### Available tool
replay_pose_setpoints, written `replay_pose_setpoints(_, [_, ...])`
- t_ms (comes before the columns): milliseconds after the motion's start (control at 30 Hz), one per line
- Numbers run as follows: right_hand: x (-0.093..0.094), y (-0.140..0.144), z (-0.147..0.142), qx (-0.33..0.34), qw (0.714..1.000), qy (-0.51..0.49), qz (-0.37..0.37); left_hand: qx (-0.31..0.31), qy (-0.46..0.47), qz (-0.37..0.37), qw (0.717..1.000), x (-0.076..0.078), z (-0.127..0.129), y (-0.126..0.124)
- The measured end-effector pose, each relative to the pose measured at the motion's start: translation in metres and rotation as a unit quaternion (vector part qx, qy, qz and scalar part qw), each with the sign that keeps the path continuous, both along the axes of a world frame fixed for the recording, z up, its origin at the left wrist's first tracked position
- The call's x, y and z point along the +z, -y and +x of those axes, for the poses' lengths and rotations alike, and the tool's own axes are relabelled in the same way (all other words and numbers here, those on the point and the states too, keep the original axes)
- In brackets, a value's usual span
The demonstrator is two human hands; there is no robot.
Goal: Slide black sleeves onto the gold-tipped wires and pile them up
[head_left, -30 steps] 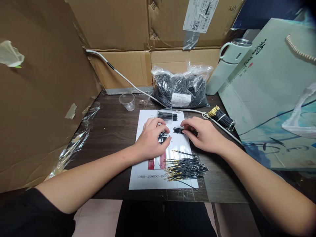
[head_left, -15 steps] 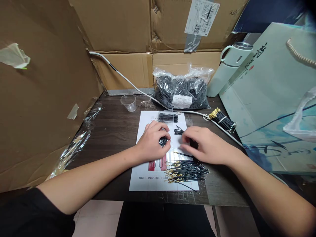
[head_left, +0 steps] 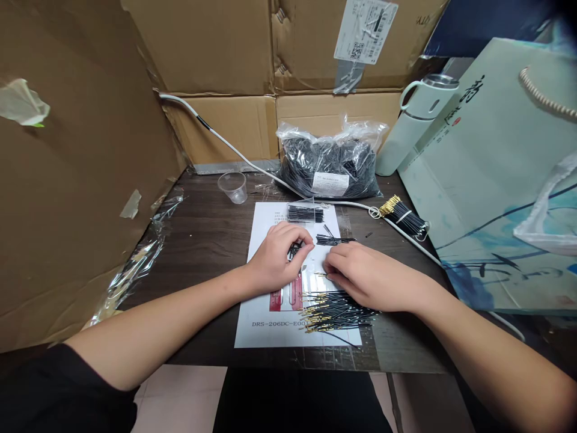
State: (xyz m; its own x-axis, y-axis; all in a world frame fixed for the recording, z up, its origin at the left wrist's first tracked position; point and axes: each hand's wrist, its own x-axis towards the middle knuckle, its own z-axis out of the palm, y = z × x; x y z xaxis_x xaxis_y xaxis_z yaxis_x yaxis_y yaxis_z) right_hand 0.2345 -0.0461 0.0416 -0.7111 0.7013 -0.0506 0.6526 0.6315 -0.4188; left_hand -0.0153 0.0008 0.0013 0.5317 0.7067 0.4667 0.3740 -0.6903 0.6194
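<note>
My left hand point(head_left: 280, 255) rests on the white sheet, fingers curled over a cluster of small black tubes point(head_left: 295, 248). Its thumb and forefinger tips meet, and whatever is between them is too small to make out. To the right, my right hand point(head_left: 360, 273) is closed, its fingertips pinching a thin black wire with a gold tip point(head_left: 320, 274) that points left. Just below that hand lies a loose pile of black wires with gold ends point(head_left: 336, 313). Beyond its knuckles is a small group of black tubes point(head_left: 331, 239).
A clear box of black tubes point(head_left: 305, 213) stands at the sheet's point(head_left: 256, 300) far edge. Behind it are a plastic bag of black pieces point(head_left: 329, 162), a white cable point(head_left: 234, 153) and a bottle point(head_left: 412, 123). A clear cup point(head_left: 233, 187) and a tied wire bundle point(head_left: 403, 216) flank them.
My right hand has moved slightly down and left, and its parted fingers have closed on a gold-tipped wire. My left hand's thumb and forefinger have shifted slightly while it stays over the black tubes.
</note>
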Motion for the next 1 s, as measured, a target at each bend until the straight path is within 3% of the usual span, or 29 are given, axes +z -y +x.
replay_pose_setpoints(200, [0.004,-0.003,0.001,-0.027,0.997,-0.072,0.007,-0.002,0.077,-0.117,0.99,0.002,0.001,0.0])
replay_pose_setpoints(333, [0.007,-0.006,0.004,-0.047,0.983,-0.178,-0.024,0.016,0.109,-0.15,0.983,-0.001,0.001,-0.002])
replay_pose_setpoints(467, [0.004,-0.01,0.005,-0.112,0.961,-0.251,-0.017,0.026,0.138,-0.181,0.973,-0.002,0.002,-0.004])
replay_pose_setpoints(667, [-0.004,-0.015,0.006,-0.173,0.95,-0.261,0.01,0.029,0.131,-0.188,0.973,-0.003,0.002,-0.005])
replay_pose_setpoints(1000, [-0.006,-0.015,0.004,-0.173,0.949,-0.262,0.001,0.03,0.121,-0.175,0.977,-0.002,0.003,-0.004])
